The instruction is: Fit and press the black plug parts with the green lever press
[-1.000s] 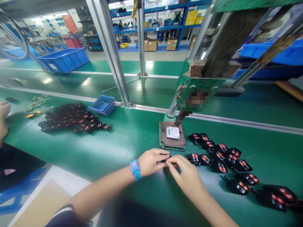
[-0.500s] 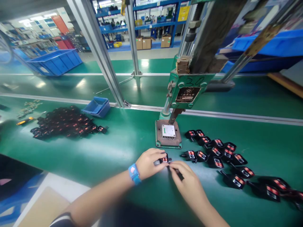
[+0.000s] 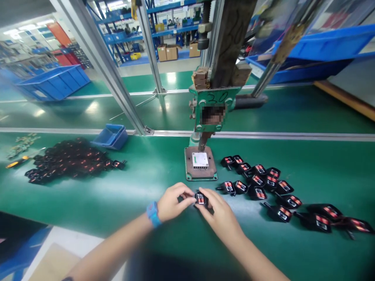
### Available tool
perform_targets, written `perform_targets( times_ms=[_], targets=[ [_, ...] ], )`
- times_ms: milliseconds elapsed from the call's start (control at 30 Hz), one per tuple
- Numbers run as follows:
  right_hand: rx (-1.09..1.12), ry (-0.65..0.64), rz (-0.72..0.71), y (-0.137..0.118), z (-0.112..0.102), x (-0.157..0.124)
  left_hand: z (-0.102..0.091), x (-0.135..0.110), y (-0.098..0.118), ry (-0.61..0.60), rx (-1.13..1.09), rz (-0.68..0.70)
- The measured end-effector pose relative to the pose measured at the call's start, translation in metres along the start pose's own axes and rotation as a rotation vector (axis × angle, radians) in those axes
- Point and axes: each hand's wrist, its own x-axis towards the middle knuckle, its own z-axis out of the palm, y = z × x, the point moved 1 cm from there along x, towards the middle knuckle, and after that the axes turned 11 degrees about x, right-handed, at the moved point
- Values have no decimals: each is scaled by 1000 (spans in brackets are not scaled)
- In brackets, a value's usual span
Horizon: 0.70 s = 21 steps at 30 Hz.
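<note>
Both my hands meet over the green bench in front of a small press. My left hand point(image 3: 172, 201), with a blue wristband, and my right hand point(image 3: 218, 212) pinch one small black part with a red-and-white face point(image 3: 200, 198) between their fingertips. Just beyond it stands the press base plate point(image 3: 187, 171) with a white square fixture point(image 3: 200, 160) under the press head point(image 3: 212, 113). Several more black parts point(image 3: 263, 183) lie in a loose row to the right of my hands.
A big heap of the same black parts point(image 3: 67, 162) lies at the left, with a small blue tray point(image 3: 111, 136) behind it and a yellow-handled tool point(image 3: 16, 162) at the far left. An aluminium frame post point(image 3: 117, 89) rises behind. Blue bins and shelving stand beyond the bench.
My hands have closed in together on the black part, turning its red face up. The view has shifted to the right, so the press sits nearer the picture's middle.
</note>
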Motion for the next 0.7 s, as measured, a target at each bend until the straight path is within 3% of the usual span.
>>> perform_targets(
  times_ms=[167,367,533,600,700],
  targets=[
    [-23,-6,33,-4,1,-3,-2,12,-8,-36,137,-27],
    [-7,-1,88,-5,7,-7,-6,9,0,126,236,-1],
    [56,-33,78,-8,-3,-18,14,2,14,12,285,145],
    [24,79,54,-8,-15,-25,13,-5,8,26,338,98],
    [-158,373,57,-2,-36,-29,-9,-22,-15,103,466,-25]
  ],
)
